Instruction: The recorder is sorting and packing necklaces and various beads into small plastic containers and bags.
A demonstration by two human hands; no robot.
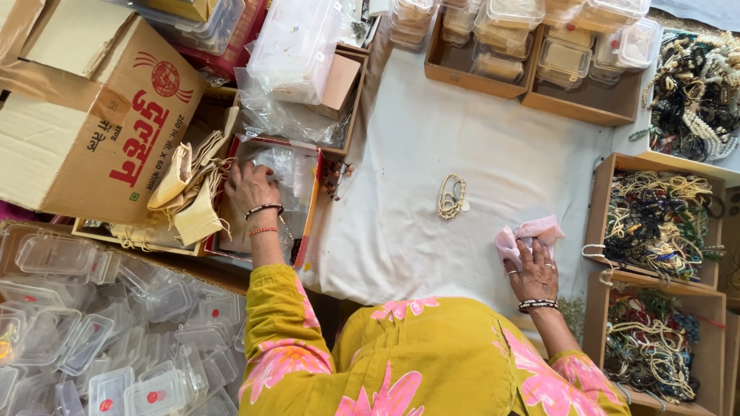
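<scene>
My right hand (533, 271) presses down on a crumpled pink cloth (532, 233) and grips it against the white sheet (432, 139). A small beige bead bracelet (452, 196) lies on the sheet, to the left of that hand and apart from it. My left hand (250, 189) reaches into a red-rimmed box (312, 202) of clear plastic packets (285, 166). Its fingers lie among the packets with the tips hidden. Both wrists wear bangles.
A big cardboard carton (85, 131) and cream cloth pouches (189, 192) sit left of the red box. Several clear plastic cases (92, 347) are heaped at lower left. Cardboard trays of bead jewellery (655, 219) line the right, and trays of clear boxes (539, 54) stand at the back.
</scene>
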